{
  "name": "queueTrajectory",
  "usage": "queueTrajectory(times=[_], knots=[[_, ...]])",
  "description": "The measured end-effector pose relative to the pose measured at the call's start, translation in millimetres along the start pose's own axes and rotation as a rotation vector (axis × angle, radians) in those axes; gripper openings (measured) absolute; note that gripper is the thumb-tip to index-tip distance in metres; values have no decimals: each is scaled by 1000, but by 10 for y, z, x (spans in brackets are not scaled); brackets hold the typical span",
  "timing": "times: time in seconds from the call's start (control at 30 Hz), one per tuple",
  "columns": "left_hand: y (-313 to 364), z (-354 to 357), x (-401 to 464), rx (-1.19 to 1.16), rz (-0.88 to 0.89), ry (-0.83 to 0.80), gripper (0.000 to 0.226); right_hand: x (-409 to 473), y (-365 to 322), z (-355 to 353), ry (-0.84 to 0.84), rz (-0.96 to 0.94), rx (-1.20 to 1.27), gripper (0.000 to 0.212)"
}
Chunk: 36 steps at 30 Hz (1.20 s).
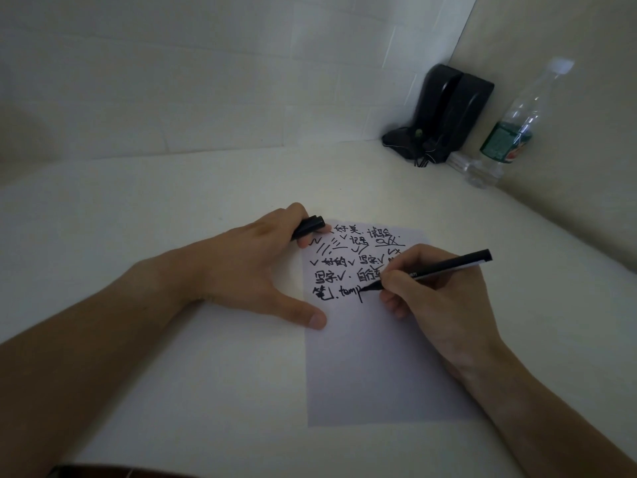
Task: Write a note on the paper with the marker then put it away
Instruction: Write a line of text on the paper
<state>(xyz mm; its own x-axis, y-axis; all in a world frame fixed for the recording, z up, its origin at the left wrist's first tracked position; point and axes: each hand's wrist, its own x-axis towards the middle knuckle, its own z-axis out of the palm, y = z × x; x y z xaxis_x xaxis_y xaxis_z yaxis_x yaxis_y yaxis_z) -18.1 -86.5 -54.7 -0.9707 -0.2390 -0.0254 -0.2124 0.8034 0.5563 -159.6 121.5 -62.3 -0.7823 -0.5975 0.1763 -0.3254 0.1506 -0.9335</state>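
A white sheet of paper (375, 367) lies on the pale table, its upper part covered in black handwriting. My right hand (437, 298) grips a black marker (448, 265), whose tip touches the paper at the end of the lowest written line. My left hand (255, 267) rests on the paper's left edge, thumb pressing the sheet. Its fingers pinch the black marker cap (308, 226) at the paper's top left corner.
Two black speakers (444, 112) with tangled cables stand in the back corner against the wall. A clear plastic bottle with a green label (517, 125) leans beside them at the right wall. The table's front edge (103, 465) runs along the bottom.
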Motion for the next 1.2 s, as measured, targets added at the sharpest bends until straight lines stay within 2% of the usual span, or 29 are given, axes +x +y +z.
queueTrajectory(times=[0.27, 0.43, 0.6, 0.8, 1.2], knots=[[6, -8, 8, 1, 3, -1, 110, 14, 4, 0, 32, 19, -5, 5], [1, -5, 8, 12, 2, 2, 110, 2, -1, -16, 46, 6, -24, 15], [-2, -4, 7, 7, 4, -1, 110, 19, 22, -27, 46, 30, -10, 5], [1, -2, 10, -2, 6, -2, 107, 13, 18, -28, 67, 28, -3, 20], [-17, 5, 17, -12, 24, 3, 104, 25, 33, -43, 85, 35, -15, 21]])
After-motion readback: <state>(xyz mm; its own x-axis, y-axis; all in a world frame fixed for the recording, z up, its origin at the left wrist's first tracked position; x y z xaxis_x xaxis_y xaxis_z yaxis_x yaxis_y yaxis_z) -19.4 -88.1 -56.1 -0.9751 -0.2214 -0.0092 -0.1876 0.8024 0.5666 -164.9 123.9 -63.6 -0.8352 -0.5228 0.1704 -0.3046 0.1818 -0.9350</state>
